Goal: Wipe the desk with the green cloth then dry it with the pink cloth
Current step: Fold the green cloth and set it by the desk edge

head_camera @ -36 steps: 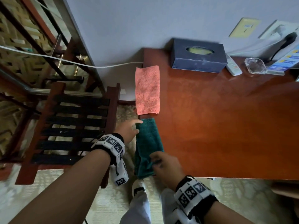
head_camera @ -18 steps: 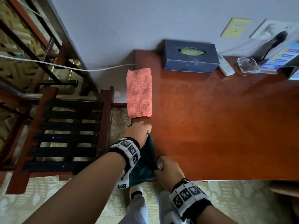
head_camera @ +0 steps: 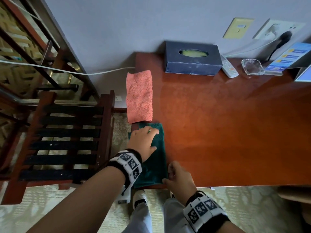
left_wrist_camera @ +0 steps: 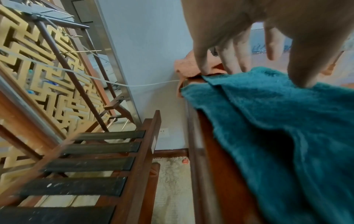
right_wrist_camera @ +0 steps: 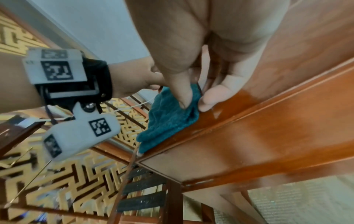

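Green cloth point(head_camera: 158, 158) lies folded along the tabletop point(head_camera: 227, 135) edge, under both hands. The left hand point(head_camera: 143, 142) rests flat on its far half, fingers straight and spread, thumb point(left_wrist_camera: 306, 72) pressing into the pile. The right hand point(head_camera: 178, 177) is at the cloth's near corner, thumb point(right_wrist_camera: 182, 91) and fingertip pinching the fabric there at the tabletop's front edge. Just beyond the left hand's fingertips the pink cloth point(head_camera: 139, 96) lies flat, its near end almost touching the green cloth's far end. Well beyond the right hand, against the wall, stand a dark tissue box point(head_camera: 191, 59), a white remote point(head_camera: 228, 67) and a glass ashtray point(head_camera: 251, 66). Left of the left hand, off the tabletop, is a slatted wooden rack point(head_camera: 67, 143).
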